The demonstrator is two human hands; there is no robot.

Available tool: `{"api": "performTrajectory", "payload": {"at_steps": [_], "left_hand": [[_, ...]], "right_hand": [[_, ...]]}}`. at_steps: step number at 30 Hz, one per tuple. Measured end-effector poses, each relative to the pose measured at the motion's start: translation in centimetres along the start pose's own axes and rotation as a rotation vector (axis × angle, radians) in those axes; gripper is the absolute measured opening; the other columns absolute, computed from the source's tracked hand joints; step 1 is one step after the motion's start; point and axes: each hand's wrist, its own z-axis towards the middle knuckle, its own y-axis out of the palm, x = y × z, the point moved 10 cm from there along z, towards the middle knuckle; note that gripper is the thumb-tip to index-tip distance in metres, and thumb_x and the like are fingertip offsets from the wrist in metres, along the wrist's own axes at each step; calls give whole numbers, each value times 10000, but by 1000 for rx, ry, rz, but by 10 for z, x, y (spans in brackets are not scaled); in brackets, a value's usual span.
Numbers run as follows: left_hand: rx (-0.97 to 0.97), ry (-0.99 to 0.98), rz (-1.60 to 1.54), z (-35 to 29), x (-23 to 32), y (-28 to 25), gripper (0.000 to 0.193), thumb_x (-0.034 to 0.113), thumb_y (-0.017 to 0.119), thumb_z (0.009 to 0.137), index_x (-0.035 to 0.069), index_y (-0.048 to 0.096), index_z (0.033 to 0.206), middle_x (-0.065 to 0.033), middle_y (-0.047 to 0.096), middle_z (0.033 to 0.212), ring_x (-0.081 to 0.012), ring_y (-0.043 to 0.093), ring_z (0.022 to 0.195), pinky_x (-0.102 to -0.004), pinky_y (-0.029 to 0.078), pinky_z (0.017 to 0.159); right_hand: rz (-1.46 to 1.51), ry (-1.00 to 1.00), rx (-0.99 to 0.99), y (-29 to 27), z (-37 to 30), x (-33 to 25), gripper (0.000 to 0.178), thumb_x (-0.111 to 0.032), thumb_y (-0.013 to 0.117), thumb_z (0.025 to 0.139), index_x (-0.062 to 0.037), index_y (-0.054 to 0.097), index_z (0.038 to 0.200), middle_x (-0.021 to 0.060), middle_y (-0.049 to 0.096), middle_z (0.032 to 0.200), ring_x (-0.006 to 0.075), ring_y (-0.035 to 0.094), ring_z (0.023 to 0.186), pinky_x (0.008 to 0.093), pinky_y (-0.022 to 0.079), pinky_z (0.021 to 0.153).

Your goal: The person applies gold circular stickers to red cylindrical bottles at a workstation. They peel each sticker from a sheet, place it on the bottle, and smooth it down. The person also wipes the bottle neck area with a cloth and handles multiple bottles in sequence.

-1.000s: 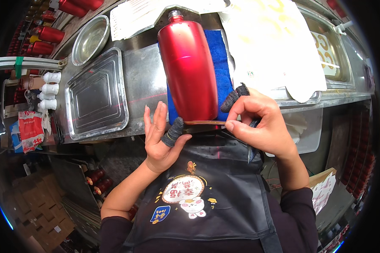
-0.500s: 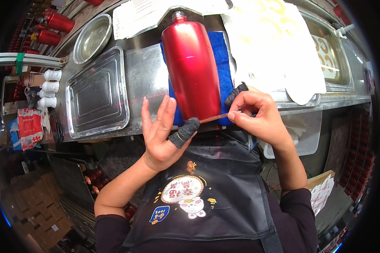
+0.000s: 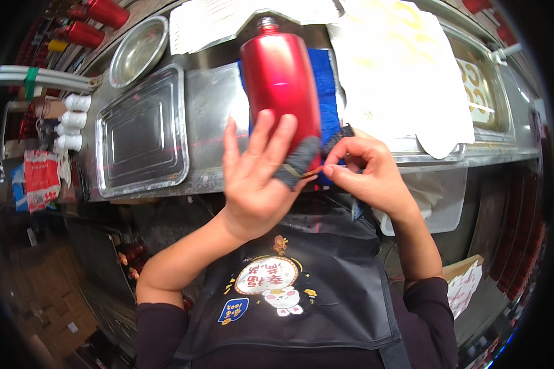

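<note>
A glossy red bottle [image 3: 280,80] lies on a blue towel [image 3: 329,98], its threaded neck away from me and its base toward me. My left hand [image 3: 255,184] is open, fingers spread over the bottle's near left side. Its thumb wears a dark grey knit cover [image 3: 300,163] and rests by the base, at one end of a thin brown strip [image 3: 314,173]. My right hand [image 3: 369,175] pinches the strip's other end between thumb and forefinger, at the base's right corner. A similar dark cover shows on another finger of that hand.
To the left are a rectangular metal tray [image 3: 143,132] and a round metal bowl [image 3: 140,52]. White sheets [image 3: 403,74] with faint yellow shapes spread to the right, before a shallow basin [image 3: 495,117] holding a printed sheet. Small white spools [image 3: 74,120] stand far left.
My left hand has moved right and up over the bottle's lower side. My right hand has come slightly left, and the visible strip between the hands is shorter.
</note>
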Motion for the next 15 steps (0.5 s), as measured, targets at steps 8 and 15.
{"api": "performTrajectory", "payload": {"at_steps": [8,15], "left_hand": [[-17,-162,-226,-41,-32,-5,569,142,887,700,-66,680,1187,-267,510,1456,-451,499,1349,-656,321,1100],[-95,-75,-130,-58,-24,-7,529,97,869,713,16,682,1202,-255,500,1470,-455,509,1335,-691,258,1101]], "right_hand": [[62,9,-31,3,-5,-6,79,-80,740,813,-28,680,806,-50,538,760,9,428,604,198,326,558],[80,-13,-9,-4,-10,-12,96,-79,743,811,-20,668,798,-47,546,769,7,441,611,190,338,560]]}}
